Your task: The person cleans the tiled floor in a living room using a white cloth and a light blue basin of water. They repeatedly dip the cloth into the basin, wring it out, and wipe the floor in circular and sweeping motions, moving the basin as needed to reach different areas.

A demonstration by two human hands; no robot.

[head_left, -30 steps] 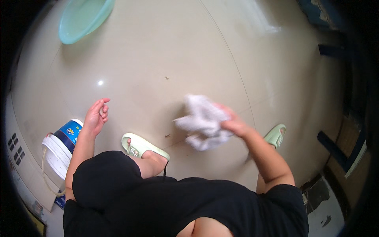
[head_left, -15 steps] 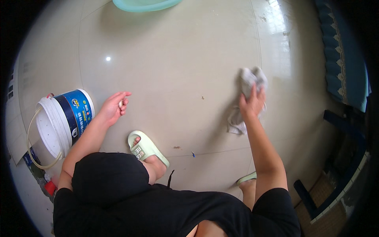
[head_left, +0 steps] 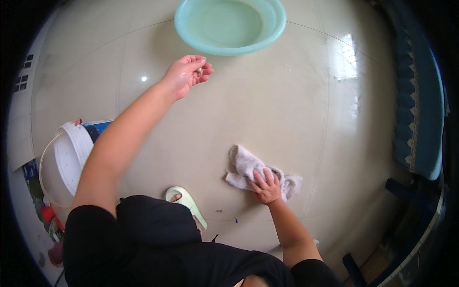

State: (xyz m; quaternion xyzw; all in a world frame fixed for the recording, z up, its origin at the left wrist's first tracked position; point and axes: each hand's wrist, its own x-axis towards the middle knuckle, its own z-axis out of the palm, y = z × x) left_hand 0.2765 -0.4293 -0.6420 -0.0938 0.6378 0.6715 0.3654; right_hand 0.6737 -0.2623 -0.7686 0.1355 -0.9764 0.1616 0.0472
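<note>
On the tiled floor, a pale greyish rag (head_left: 242, 160) lies bunched under my right hand (head_left: 268, 187). The fingers of that hand are bent over its folds and press it down, holding it. My left hand (head_left: 187, 76) hangs in the air farther forward, near the close rim of a light green plastic basin (head_left: 229, 49). Its fingers are curled in, and a small whitish thing shows between thumb and fingers, too small to name. The basin's inside looks pale green.
A white and blue bucket (head_left: 71, 158) with a wire handle lies on its side at left, partly behind my left arm. Small bits of debris (head_left: 236, 220) dot the floor by my light green slipper (head_left: 188, 205). Blue fabric (head_left: 420, 110) and dark furniture legs line the right side.
My right hand has drawn the rag nearer and to the left. My left hand has reached forward and right, still curled. More of the basin has come into view.
</note>
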